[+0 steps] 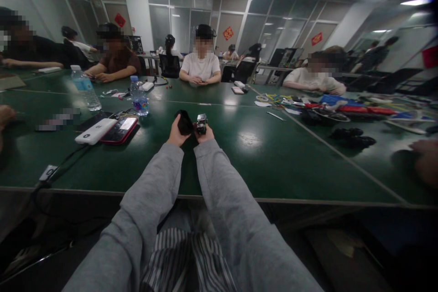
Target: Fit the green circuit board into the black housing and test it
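Observation:
Above the green table (232,164), my two hands are side by side at the centre. My left hand (175,134) is closed around a black box-like object (185,123), whose details are lost in the dark. Close beside it, my right hand (205,134) grips a small shiny silver-and-black object (201,123); its exact kind cannot be made out. The two held things are near each other, and I cannot tell whether they touch.
Left of my hands lie a white power bank (96,131) and a red-edged phone (120,129). Behind them stand two water bottles (139,96) (85,87). Tangled cables (273,99) and a pen (275,116) lie to the right. Several people sit around the table.

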A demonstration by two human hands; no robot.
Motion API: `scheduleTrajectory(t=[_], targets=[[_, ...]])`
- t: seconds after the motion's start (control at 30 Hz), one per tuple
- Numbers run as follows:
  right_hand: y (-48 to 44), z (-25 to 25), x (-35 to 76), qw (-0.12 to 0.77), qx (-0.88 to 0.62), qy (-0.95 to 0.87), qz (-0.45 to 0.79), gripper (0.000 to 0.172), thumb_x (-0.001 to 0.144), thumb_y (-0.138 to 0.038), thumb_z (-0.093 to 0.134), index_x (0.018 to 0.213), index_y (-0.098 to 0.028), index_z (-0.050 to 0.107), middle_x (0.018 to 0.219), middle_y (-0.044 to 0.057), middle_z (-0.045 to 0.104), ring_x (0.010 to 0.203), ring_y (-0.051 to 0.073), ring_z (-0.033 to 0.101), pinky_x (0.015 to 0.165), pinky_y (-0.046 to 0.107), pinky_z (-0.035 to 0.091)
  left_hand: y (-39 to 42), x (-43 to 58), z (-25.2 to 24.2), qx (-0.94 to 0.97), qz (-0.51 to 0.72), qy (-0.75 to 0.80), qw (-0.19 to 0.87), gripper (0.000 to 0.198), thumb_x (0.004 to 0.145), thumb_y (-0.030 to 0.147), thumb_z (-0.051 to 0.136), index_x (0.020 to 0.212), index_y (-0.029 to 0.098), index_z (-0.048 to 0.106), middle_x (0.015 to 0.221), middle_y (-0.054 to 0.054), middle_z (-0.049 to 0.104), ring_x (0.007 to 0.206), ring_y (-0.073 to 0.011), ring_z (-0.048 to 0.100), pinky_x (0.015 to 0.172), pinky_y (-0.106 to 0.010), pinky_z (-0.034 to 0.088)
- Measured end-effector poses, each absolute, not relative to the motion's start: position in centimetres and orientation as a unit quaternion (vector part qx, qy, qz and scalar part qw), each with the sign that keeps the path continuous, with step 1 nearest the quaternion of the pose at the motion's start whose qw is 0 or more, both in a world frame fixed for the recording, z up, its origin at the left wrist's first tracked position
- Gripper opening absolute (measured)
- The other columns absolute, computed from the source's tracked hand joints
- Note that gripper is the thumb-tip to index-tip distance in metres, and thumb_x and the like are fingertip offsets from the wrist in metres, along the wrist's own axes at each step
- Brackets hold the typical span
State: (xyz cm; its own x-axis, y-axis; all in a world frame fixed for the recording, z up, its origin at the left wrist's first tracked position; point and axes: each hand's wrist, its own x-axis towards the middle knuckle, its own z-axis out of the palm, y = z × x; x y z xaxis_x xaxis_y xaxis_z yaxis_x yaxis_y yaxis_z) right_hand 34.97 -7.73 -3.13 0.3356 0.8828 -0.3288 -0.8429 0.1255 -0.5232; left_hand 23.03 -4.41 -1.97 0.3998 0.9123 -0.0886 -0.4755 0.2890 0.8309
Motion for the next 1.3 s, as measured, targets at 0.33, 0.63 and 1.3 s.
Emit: scheduleTrajectory(t=[0.33, 0.63, 1.3], targets=[[-6.9, -2.3, 35.4, 0.785, -0.358, -0.044, 0.504, 0.024, 0.094, -0.02, 0.041, 0.092, -0.014, 0.064, 0.06, -0.002, 0.065, 0.053, 0.01, 0.063, 0.051, 0.017, 0.05, -3.7, 23.1, -3.3, 0.22, 0.451, 0.291, 0.815, 0.048, 0.09, 0.064, 0.043, 0.105, 0.022, 0.059, 0.093, -0.01, 0.066, 0.095, -0.022, 0.065, 0.076, -0.033, 0.057], [-7.0, -1.3, 35.5, 0.831, -0.435, -0.143, 0.316, 0.029, 0.079, -0.015, 0.061, 0.106, -0.018, 0.068, 0.073, -0.007, 0.07, 0.061, 0.007, 0.064, 0.061, 0.017, 0.052, -3.8, 23.5, -3.6, 0.271, 0.445, 0.289, 0.803, 0.049, 0.09, 0.063, 0.044, 0.111, 0.022, 0.061, 0.099, -0.011, 0.067, 0.096, -0.0226, 0.066, 0.08, -0.036, 0.057], [-10.2, 0.4, 31.6, 0.76, -0.446, -0.332, 0.336, 0.033, 0.074, -0.008, 0.066, 0.099, -0.028, 0.069, 0.108, -0.004, 0.071, 0.118, 0.012, 0.059, 0.104, 0.03, 0.047, -4.4, 23.7, -3.4, 0.331, 0.427, 0.276, 0.795, 0.06, 0.092, 0.066, 0.037, 0.115, 0.018, 0.064, 0.101, -0.012, 0.071, 0.104, -0.0258, 0.066, 0.087, -0.039, 0.054]])
